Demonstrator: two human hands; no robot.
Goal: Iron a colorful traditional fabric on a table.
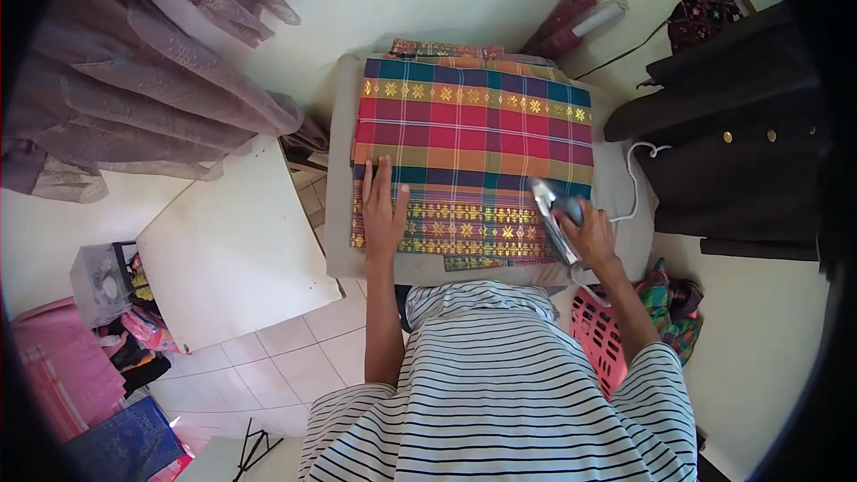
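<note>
A plaid cloth with gold motifs (469, 137) lies folded and flat on a grey padded ironing surface (343, 147). My left hand (383, 214) rests on the cloth's left part, palm down with its fingers apart. In my right hand (590, 231) is the handle of a clothes iron (554, 221), at the cloth's lower right part. The iron's tip points away from me, and it looks slightly blurred; whether its soleplate touches the cloth cannot be told. Further patterned cloth (445, 49) shows beyond the far edge of the folded piece.
The iron's pale cord (633, 181) runs along the right side. Dark garments with gold buttons (736, 174) hang at the right, above a pink plastic basket (596, 338). A white board (234, 248) stands at the left, under hanging mauve fabric (174, 87).
</note>
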